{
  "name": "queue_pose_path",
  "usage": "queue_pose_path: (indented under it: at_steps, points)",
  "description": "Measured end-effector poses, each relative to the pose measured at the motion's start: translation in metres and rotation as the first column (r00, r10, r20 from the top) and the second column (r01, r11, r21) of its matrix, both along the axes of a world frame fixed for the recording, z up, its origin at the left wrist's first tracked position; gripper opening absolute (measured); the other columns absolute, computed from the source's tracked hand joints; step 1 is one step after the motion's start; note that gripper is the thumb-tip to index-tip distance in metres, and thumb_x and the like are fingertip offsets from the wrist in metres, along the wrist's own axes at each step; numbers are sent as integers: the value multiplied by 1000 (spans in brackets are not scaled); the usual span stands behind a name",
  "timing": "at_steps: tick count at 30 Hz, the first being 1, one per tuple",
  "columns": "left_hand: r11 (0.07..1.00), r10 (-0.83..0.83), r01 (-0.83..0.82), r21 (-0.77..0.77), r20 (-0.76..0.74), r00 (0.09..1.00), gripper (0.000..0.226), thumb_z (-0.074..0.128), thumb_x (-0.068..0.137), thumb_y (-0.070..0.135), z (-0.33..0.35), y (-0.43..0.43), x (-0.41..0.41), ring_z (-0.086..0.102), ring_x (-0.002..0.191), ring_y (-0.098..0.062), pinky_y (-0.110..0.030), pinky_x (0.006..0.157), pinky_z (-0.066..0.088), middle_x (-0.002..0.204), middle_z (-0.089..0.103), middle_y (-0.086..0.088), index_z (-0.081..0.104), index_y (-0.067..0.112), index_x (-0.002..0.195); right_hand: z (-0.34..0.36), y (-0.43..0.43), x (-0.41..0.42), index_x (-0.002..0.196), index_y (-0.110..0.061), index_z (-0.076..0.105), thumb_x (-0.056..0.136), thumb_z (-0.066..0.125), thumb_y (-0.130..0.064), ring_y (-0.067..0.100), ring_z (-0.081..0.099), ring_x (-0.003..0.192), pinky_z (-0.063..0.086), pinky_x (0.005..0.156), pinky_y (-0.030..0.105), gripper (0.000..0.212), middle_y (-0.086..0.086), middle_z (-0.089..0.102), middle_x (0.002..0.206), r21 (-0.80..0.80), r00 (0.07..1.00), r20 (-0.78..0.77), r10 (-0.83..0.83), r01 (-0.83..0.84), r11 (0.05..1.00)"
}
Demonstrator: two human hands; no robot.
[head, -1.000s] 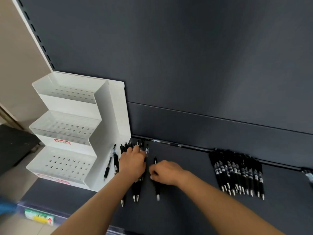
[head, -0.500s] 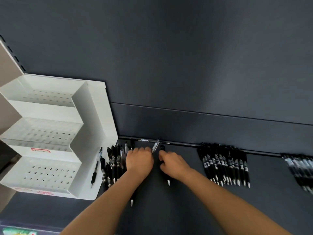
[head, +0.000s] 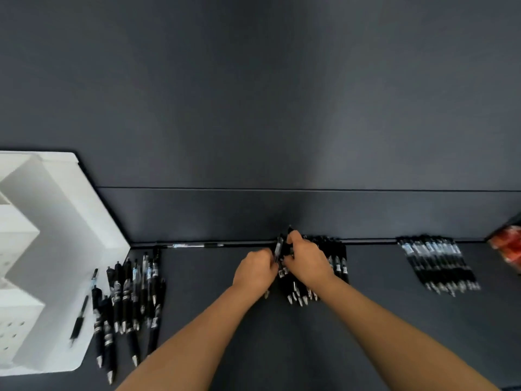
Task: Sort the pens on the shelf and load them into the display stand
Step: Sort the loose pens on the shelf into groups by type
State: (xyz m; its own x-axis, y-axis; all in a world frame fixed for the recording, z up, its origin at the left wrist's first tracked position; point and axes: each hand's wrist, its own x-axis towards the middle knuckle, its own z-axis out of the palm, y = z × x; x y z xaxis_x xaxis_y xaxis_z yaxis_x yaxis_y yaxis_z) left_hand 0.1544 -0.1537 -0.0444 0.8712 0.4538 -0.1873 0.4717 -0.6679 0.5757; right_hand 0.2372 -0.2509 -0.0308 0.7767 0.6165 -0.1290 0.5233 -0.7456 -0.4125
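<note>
Black pens lie in groups on the dark shelf (head: 253, 348). A loose pile of pens (head: 129, 300) sits beside the white tiered display stand (head: 56, 249) at the left. My left hand (head: 255, 270) is closed around a pen (head: 278, 249) that sticks up from the fist. My right hand (head: 308, 259) pinches another pen at the near edge of the middle group of pens (head: 337, 262), partly covering that group. A third tidy row of pens (head: 439, 263) lies further right.
A single pen (head: 194, 245) lies along the shelf's back rail. One pen (head: 81, 309) rests on the stand's side panel. A red object (head: 507, 246) shows at the right edge. The dark back wall rises behind the shelf.
Both hands moved right, away from the pile by the stand, over to the middle group of pens, each carrying a pen. The view swung right; the stand is now at the left edge.
</note>
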Motion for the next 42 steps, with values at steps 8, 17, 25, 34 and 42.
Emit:
queue_pose_path:
  at_steps: [8, 17, 25, 34, 42]
  points:
    - [1000, -14, 15, -7, 33, 999, 21, 49, 92, 21, 2, -52, 51, 61, 96, -32, -35, 74, 47, 103, 65, -14, 58, 8, 105, 1, -61, 42, 119, -13, 41, 87, 51, -13, 32, 58, 91, 41, 66, 33, 34, 12, 59, 102, -7, 999, 10, -49, 49, 999]
    - [995, 13, -7, 101, -54, 998, 21, 43, 95, 30, 5, -78, 62, 61, 95, -24, -34, 75, 49, 104, 65, -3, 55, 19, 108, -6, -96, 72, 121, -16, 41, 87, 52, -16, 32, 59, 90, 40, 65, 33, 35, 12, 60, 103, 11, 1000, -18, 12, -11, 1000]
    - [940, -129, 129, 316, -23, 991, 24, 45, 94, 28, 15, -91, 80, 54, 108, -21, -35, 82, 47, 115, 59, 0, 54, 20, 115, -1, -108, 83, 116, -15, 42, 87, 53, -15, 32, 59, 87, 43, 64, 33, 31, 13, 61, 101, 37, 999, -36, -22, 23, 999]
    - [921, -87, 194, 337, -306, 948, 39, 55, 88, 43, 10, -81, 81, 56, 110, -23, -32, 79, 46, 121, 54, -3, 53, 18, 119, -3, -108, 79, 123, -16, 46, 88, 51, -14, 31, 59, 94, 41, 68, 31, 35, 13, 60, 106, 9, 998, -55, -16, 16, 1000]
    - [950, -55, 153, 271, -337, 940, 23, 49, 91, 21, 5, -83, 78, 60, 100, -26, -35, 77, 49, 115, 56, -6, 57, 11, 110, -14, -97, 69, 124, -17, 44, 88, 49, -10, 22, 53, 72, 44, 63, 31, 36, 4, 53, 79, 3, 993, -116, -12, 13, 1000]
